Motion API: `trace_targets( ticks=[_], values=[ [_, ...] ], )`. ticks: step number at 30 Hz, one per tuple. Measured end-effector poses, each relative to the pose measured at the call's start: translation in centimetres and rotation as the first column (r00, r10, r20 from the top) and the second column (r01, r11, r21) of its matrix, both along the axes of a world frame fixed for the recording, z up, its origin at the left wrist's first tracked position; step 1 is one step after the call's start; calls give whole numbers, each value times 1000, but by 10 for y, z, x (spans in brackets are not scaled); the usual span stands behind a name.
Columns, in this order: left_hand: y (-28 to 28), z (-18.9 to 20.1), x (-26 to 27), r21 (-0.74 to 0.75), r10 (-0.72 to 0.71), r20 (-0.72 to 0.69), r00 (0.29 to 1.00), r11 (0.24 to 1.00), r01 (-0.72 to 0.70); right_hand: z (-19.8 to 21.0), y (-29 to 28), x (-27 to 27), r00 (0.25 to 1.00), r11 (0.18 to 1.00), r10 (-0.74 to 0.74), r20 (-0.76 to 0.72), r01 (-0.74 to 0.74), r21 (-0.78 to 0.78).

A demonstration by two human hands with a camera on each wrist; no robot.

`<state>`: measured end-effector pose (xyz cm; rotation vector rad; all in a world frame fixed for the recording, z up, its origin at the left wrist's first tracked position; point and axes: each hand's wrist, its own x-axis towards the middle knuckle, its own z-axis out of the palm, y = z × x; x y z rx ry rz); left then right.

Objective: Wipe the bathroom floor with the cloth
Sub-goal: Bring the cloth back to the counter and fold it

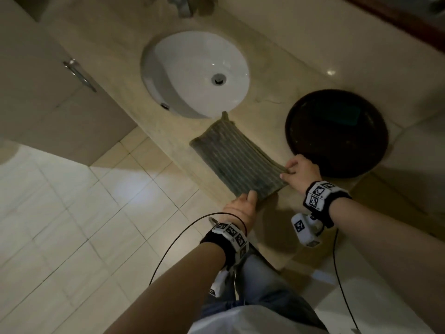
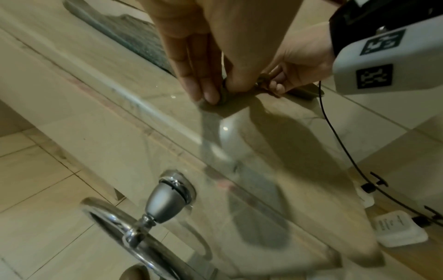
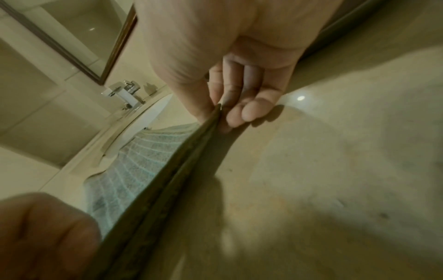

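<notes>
A grey-green striped cloth (image 1: 236, 155) lies folded on the beige marble counter (image 1: 269, 104), just in front of the sink. My left hand (image 1: 243, 203) pinches the cloth's near corner at the counter's front edge; the left wrist view shows the thumb and fingertips (image 2: 210, 92) closed on that corner. My right hand (image 1: 298, 169) pinches the right corner, and in the right wrist view its fingers (image 3: 249, 111) hold the layered edge of the cloth (image 3: 134, 170) slightly off the counter. The pale tiled floor (image 1: 72, 225) lies below on the left.
A white oval sink (image 1: 183, 68) is set into the counter behind the cloth. A dark round tray (image 1: 290, 121) stands to the right, close to my right hand. A cabinet door with a metal handle (image 1: 79, 74) is at the left. A chrome towel ring (image 2: 134, 227) hangs under the counter.
</notes>
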<state>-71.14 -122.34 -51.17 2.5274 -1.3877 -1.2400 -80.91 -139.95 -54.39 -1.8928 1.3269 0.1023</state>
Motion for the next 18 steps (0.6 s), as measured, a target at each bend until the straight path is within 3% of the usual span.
trace_targets(
  ticks=[5,13,18],
  values=[
    [2,6,3,23,65,-83,994,998,-64,-1,-6,-5,998,992,58,-4,-58,108],
    [-1,22,60,-91,245,-65,967,964,-251,27,-21,54,977,944,-93,192,26,329],
    [1,21,115,-186,446,-38,894,876,-445,42,-27,119,960,782,-228,162,82,618]
  ],
)
